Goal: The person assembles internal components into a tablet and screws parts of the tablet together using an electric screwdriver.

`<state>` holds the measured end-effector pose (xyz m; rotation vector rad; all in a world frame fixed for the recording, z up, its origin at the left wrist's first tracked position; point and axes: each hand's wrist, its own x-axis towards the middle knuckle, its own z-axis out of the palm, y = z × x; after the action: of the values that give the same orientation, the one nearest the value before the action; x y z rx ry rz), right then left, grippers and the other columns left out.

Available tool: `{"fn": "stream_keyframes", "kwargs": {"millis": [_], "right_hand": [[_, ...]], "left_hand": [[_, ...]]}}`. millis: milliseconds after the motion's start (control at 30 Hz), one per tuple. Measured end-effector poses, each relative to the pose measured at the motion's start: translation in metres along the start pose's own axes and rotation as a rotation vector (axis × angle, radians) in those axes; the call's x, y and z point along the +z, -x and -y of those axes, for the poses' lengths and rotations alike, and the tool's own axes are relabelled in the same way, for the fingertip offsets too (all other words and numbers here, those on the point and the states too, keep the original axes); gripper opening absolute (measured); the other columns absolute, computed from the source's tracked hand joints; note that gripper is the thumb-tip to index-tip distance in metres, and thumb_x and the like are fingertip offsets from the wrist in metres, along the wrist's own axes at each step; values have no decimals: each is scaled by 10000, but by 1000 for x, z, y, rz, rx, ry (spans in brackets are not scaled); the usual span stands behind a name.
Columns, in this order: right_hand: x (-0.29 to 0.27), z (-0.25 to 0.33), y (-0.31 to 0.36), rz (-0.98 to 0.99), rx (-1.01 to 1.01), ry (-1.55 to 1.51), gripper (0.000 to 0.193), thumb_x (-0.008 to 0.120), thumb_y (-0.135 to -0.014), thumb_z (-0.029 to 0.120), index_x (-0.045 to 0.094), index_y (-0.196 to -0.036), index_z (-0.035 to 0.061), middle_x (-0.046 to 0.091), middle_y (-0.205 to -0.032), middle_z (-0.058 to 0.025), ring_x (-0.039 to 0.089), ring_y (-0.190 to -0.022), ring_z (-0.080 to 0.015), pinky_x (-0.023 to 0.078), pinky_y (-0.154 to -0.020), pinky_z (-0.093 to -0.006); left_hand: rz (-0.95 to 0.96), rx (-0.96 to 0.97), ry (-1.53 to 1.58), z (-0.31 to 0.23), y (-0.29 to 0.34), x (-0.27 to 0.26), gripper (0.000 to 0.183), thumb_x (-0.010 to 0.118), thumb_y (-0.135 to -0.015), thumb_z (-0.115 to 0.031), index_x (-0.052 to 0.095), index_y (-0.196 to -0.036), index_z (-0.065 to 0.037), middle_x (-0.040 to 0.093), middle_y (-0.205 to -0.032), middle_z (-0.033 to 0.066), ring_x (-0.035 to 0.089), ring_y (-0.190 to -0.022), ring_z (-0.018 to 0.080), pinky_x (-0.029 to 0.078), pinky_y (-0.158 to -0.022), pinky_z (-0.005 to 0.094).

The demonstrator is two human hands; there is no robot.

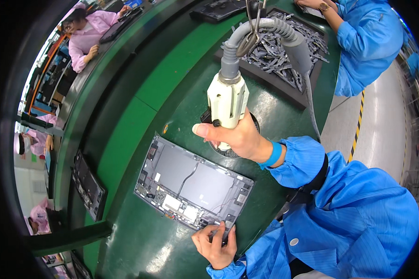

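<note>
My right hand (239, 137) is wrapped round a pale electric screwdriver (226, 100), thumb stretched along its side. The screwdriver hangs upright from a metal hook with a thick grey cable; its tip is hidden. Below it, partly covered by my hand, is a round dark dish (230, 151). An opened grey laptop base (195, 179) lies on the green bench, its circuit board and wires exposed. At its near right corner my left hand (215, 245) is closed, fingertips pressed together at the edge. A small dark piece shows between those fingers, too hidden to name.
A black tray (265, 79) heaped with dark strip-shaped parts stands at the far side. Another laptop base (88, 186) lies on the green conveyor (139, 100) to the left. A co-worker in blue (370, 42) is at the upper right; a person in pink (86, 35) works across the line.
</note>
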<state>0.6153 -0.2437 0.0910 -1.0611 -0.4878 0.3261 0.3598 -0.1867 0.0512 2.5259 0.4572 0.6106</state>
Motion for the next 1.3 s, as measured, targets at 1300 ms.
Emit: {"fn": "stream_keyframes", "kwargs": {"millis": [1300], "right_hand": [[-10, 24, 22, 128, 80, -269, 341, 557, -902, 327, 547, -930, -13, 440, -561, -15, 488, -530, -133, 496, -620, -321]], "left_hand": [[-43, 78, 133, -30, -90, 12, 170, 727, -715, -9, 665, -872, 9, 621, -828, 110, 592, -677, 241, 473, -615, 319]]}}
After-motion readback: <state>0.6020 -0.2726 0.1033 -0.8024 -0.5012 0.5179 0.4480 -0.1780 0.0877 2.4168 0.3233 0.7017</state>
